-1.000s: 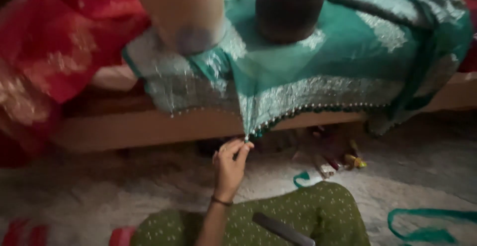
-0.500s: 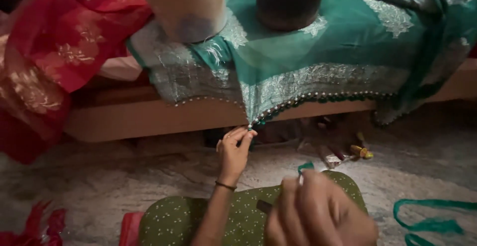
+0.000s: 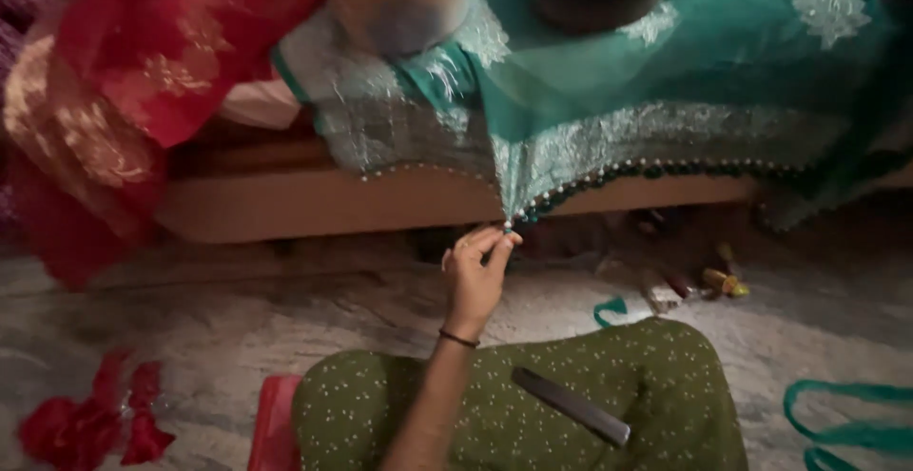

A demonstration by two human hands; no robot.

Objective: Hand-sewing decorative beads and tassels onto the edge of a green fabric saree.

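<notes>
Floor: pale stone, strewn with red fabric scraps [image 3: 90, 423] and teal ribbon [image 3: 846, 414].
Left hand [image 3: 475, 276]: grip pinched on beaded corner of teal embroidered cloth [image 3: 511, 227], draped off wooden bed edge [image 3: 285, 210].
Right hand: withdrawn from view since half a second ago.
Lap: dark flat comb [image 3: 571, 404] resting untouched.

There are no labels, signs or screens anywhere that I can see. The nearest thing to a package is a small yellow container [image 3: 725, 283] lying on its side on the floor [image 3: 285, 319] under the edge of the wooden platform, among other small clutter too blurred to make out. Whether it carries any label cannot be told from here.
</notes>
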